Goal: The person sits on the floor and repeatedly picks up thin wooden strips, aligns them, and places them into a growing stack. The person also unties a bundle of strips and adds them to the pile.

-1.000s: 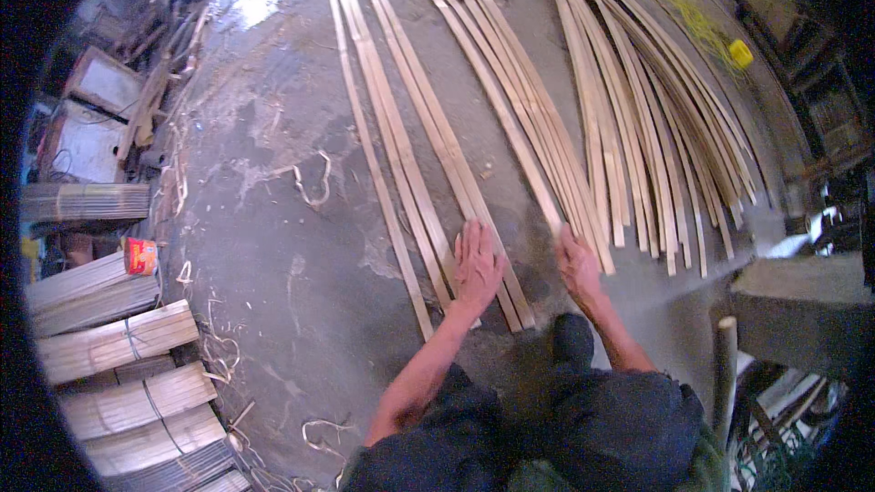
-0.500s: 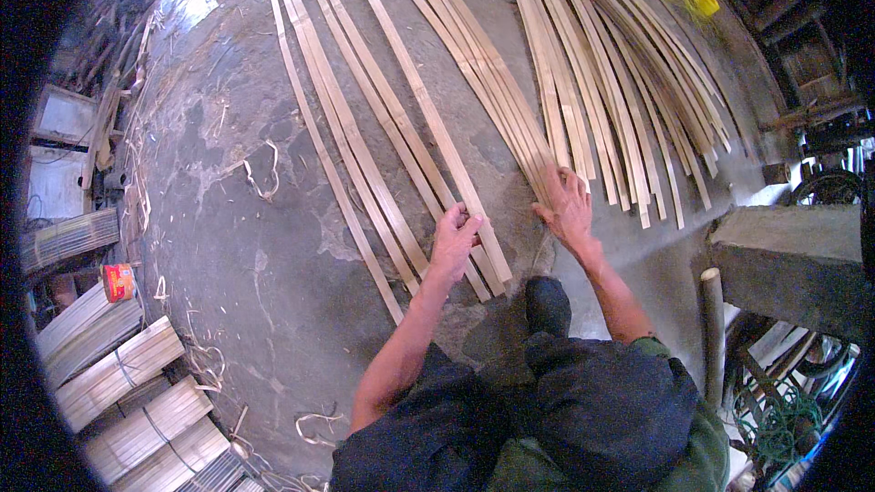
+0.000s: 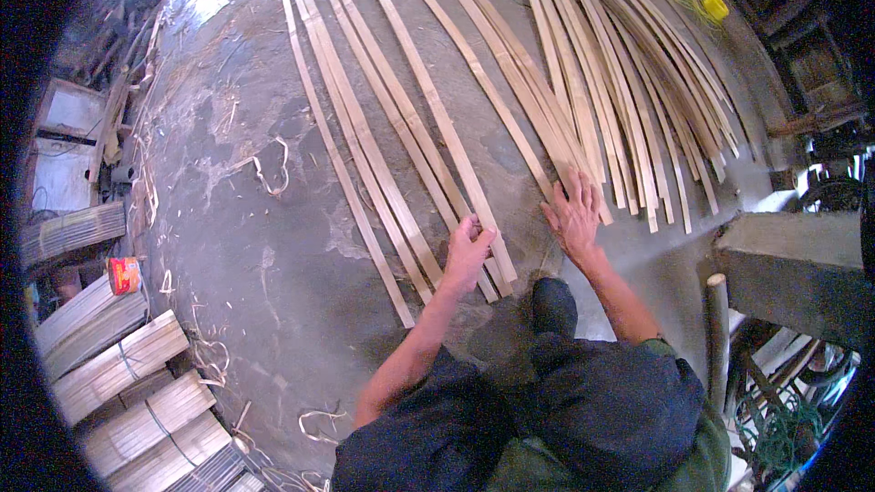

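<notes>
Long, flat, pale wooden strips lie fanned out on the floor ahead of me. My right hand (image 3: 576, 214) is open, its fingers spread over the near ends of a narrow group of strips (image 3: 533, 82). One single strip (image 3: 492, 87) lies just left of that group, its end close to my right thumb. My left hand (image 3: 468, 252) is closed, with fingertips and thumb together, beside a strip (image 3: 456, 159) near its end. Whether it pinches anything is hidden. Left of it, several more strips (image 3: 342, 118) run away from me. A dense fan of strips (image 3: 638, 100) spreads at the right.
Tied bundles of strips (image 3: 118, 369) are stacked at the lower left, with a red tin (image 3: 124, 275) above them. A concrete block (image 3: 793, 255) and an upright pole (image 3: 718, 337) stand at the right. Curled shavings (image 3: 270, 173) lie on the floor. A yellow object (image 3: 715, 7) sits far right.
The group under my right hand has shifted right, toward the dense fan, and one strip now lies apart on its left. My left hand stays by the same strip. The whole view has shifted slightly.
</notes>
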`<state>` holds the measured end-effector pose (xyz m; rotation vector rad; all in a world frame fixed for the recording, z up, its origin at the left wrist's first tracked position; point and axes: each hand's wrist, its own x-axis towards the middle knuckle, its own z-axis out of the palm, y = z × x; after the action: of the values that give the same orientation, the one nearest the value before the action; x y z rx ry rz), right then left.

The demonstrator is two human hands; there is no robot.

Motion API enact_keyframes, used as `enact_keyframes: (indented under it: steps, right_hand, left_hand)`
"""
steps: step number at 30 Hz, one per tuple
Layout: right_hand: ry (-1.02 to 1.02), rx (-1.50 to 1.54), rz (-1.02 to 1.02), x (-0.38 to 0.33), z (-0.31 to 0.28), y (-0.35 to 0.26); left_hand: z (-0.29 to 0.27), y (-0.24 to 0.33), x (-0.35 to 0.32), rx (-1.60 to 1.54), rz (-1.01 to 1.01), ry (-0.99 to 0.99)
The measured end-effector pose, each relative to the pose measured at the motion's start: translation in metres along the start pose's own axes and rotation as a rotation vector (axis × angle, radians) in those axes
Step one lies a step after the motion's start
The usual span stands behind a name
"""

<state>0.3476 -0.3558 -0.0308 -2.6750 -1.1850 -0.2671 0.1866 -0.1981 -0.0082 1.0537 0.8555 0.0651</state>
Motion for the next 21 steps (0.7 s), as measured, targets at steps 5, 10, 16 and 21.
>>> enact_keyframes:
  steps: [5,10,16,21]
  right_hand:
    - [-0.063,0.228,0.021,0.005,-0.01,-0.016]
    - [-0.353,0.692,0.446,0.006,-0.031,-0.066]
    - [-0.229,0.706,0.356,-0.033,0.008,-0.065]
    - [-0.236,0.788,0.313,-0.035,0.011,-0.064]
  left_hand:
    - [-0.011,-0.017,0.005,0.022,0.093,0.027]
    - [-0.008,-0.036,0.028,0.13,0.31,0.106]
    - [0.003,-0.016,0.046,0.06,0.155,0.054]
    - [0.006,-0.031,0.058,0.19,0.215,0.103]
